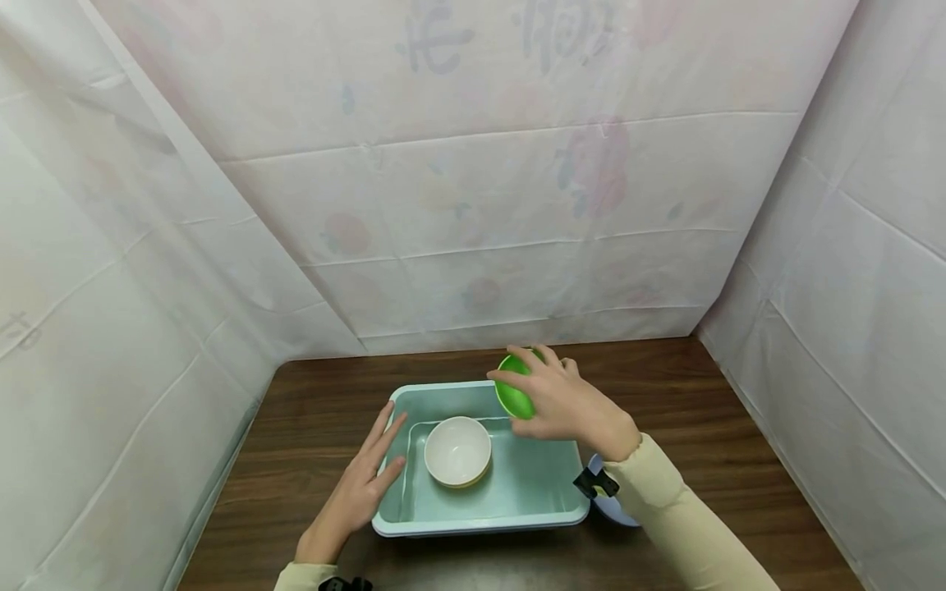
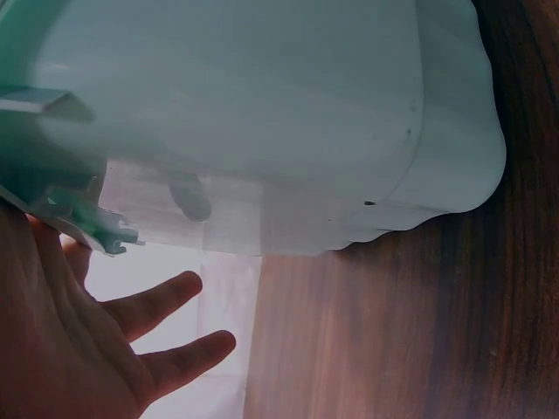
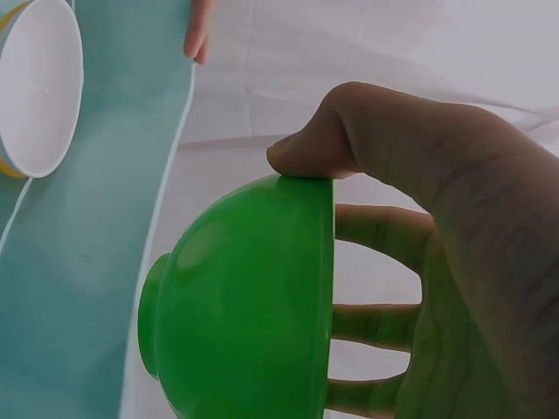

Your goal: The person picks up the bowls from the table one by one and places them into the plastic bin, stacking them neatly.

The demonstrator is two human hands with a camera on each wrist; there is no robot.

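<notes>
My right hand (image 1: pixel 557 402) grips a green bowl (image 1: pixel 515 394) by its rim, above the back right part of a pale teal plastic tub (image 1: pixel 532 476). The right wrist view shows the green bowl (image 3: pixel 244 305) tipped on its side, thumb on its rim and fingers across its mouth. Inside the tub stands a white bowl (image 1: pixel 458 451) with a yellow outside, upright. At the tub's left edge my left hand (image 1: pixel 360 484) has its fingers spread; in the left wrist view this hand (image 2: pixel 79 332) is beside the tub's wall (image 2: pixel 288 113).
A bluish dish (image 1: pixel 617 513) lies right of the tub, partly hidden under the right wrist. All this stands on a dark wooden table (image 1: pixel 296 427). White printed sheets (image 1: pixel 480 205) hang behind it and on both sides.
</notes>
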